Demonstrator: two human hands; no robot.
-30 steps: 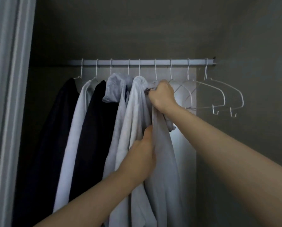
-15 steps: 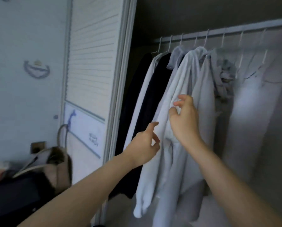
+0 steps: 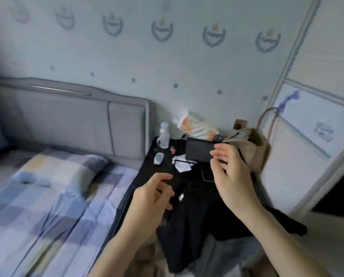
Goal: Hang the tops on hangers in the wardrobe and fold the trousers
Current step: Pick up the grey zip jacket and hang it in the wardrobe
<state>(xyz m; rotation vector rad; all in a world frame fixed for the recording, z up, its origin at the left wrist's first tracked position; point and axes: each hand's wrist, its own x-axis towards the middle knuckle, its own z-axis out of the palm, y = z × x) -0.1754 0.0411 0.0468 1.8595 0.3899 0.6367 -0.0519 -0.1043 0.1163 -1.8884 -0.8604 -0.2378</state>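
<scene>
Dark clothes (image 3: 189,232) lay heaped low in front of the person, spilling over the near edge of the black counter (image 3: 147,174) beside the bed (image 3: 47,196). Both hands hovered above the heap and held nothing. The left hand (image 3: 149,204) hung over its left edge, fingers (image 3: 163,176) loosely curled. The right hand (image 3: 233,176) was raised higher, fingers spread and relaxed. On the counter behind them sat a dark box (image 3: 199,151), a clear bottle (image 3: 163,136), some white papers (image 3: 182,163) and a tan bag (image 3: 253,148) against the wardrobe door (image 3: 311,136). A patterned wall (image 3: 167,66) rose behind.
</scene>
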